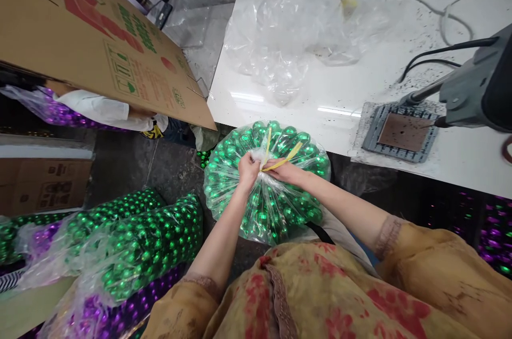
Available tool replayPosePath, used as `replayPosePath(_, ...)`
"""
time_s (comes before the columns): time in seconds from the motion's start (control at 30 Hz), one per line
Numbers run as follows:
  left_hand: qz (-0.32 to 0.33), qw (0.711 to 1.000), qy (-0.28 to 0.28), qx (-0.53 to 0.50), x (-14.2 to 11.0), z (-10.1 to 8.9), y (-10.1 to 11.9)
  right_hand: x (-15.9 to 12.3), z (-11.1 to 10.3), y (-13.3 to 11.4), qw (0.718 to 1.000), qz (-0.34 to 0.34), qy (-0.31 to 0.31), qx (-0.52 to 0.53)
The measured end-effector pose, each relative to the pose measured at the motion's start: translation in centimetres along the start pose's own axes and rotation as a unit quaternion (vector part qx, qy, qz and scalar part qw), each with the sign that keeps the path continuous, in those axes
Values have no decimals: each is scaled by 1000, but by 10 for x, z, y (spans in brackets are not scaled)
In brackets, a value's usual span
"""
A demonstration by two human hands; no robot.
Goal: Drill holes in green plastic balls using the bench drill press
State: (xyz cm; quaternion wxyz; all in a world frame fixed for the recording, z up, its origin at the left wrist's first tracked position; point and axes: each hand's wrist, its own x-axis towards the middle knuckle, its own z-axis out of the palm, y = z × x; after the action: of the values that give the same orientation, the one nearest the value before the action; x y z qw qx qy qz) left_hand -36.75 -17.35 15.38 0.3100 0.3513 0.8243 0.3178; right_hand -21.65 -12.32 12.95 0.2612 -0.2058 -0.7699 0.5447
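A large clear plastic bag [224, 190] full of shiny green balls stands upright in front of me, its top gathered into a bunched neck. Around the left side of that neck, my left hand [248, 169] is closed, gripping the gathered plastic. From the right, my right hand [282, 171] holds a yellow strip [290, 155] against the neck, fingers pressed together. Two ends of the strip stick out, one upward and one to the upper right. My fingertips partly hide where the strip goes round the plastic.
A white table [288, 110] carries crumpled clear bags [296, 24] and a scale [400, 131] beneath a grey machine [460, 88]. A cardboard box [152, 67] stands left, with another person's white sleeve [92, 107] behind it. Filled green bags [156, 248] lie on the lower left.
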Motion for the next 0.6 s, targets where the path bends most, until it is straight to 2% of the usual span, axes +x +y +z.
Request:
replayPosePath(0.07, 2, 1000, -5, -4, 1, 1, -1, 1, 0, 3, 999, -6, -34, -1)
replayPosePath(0.13, 2, 1000, -8, -14, 1, 2, -2, 0, 4, 4, 999, 9, -38, -10)
replayPosePath(0.37, 2, 998, 0, -58, 0, 4, -7, -12, 24, -5, 994, 91, 41, -38)
replayPosePath(0.47, 2, 997, 10, -72, -1, 3, -9, -16, 24, -8, 994, 88, 47, -34)
replayPosePath(0.6, 9, 997, 1, -80, 0, 4, -7, -16, 14, -7, 997, 64, 26, -24)
